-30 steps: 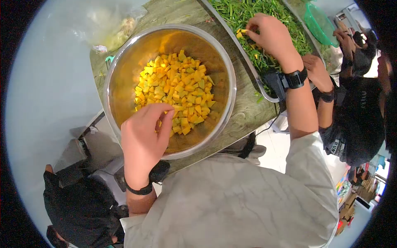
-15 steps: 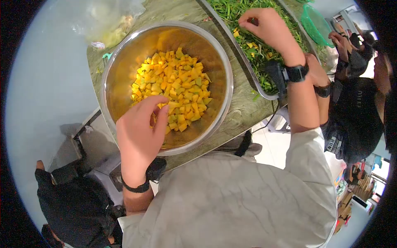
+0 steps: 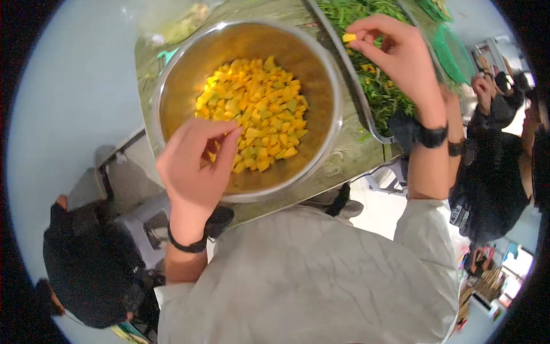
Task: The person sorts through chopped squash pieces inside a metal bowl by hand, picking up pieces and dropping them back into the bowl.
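Note:
A large steel bowl (image 3: pixel 335 123) holds many yellow-orange cubes (image 3: pixel 269 109), some with green skin. Over its lower left part is my left hand (image 3: pixel 197 163), thumb and fingertips pinched together; what they hold, if anything, is too small to tell. My right hand (image 3: pixel 401 51) pinches one yellow cube (image 3: pixel 349 38) between thumb and fingers, above the near left edge of a metal tray (image 3: pixel 349 66). Chopped green leaves (image 3: pixel 395 100) fill that tray, with a few yellow pieces among them.
Green plastic baskets (image 3: pixel 452 54) stand beyond the tray. A clear plastic bag (image 3: pixel 177 26) lies behind the bowl on the table (image 3: pixel 338 157). Another person's forearm (image 3: pixel 452 114) is close beside my right arm. People in black are at the far right and lower left (image 3: pixel 86 264).
My right hand now has a yellow cube between its fingertips and has lifted from over the leaves toward the tray's edge. The view has shifted slightly; my left hand remains pinched over the bowl.

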{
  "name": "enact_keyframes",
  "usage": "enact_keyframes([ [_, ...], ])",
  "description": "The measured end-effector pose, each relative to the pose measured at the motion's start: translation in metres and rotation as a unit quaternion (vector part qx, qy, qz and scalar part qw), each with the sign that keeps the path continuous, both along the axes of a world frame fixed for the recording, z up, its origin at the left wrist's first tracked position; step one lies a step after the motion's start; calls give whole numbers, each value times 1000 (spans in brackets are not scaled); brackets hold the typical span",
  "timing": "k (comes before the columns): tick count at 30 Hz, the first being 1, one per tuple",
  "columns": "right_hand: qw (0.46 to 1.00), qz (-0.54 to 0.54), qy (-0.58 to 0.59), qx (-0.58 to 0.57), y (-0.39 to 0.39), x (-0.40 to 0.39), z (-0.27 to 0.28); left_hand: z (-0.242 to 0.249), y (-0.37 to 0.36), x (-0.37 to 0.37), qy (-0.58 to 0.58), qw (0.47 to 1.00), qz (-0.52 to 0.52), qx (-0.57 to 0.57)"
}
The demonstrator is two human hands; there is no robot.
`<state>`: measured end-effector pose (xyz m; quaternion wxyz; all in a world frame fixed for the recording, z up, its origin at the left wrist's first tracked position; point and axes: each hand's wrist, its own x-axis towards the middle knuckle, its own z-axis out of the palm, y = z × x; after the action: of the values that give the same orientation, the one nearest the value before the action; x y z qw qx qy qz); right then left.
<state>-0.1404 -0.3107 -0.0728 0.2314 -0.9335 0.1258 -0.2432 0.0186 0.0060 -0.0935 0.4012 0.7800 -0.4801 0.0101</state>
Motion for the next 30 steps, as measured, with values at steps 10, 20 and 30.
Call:
enact_keyframes([
  [10,981,-135,136,22,-25,-28,-14,-49,103,15,-18,960,57,-274],
  [20,978,-98,131,-130,-60,-56,-77,-261,302,-34,349,898,162,215],
  [30,969,-113,172,-138,-48,-46,-72,-240,320,41,160,896,-45,411],
])
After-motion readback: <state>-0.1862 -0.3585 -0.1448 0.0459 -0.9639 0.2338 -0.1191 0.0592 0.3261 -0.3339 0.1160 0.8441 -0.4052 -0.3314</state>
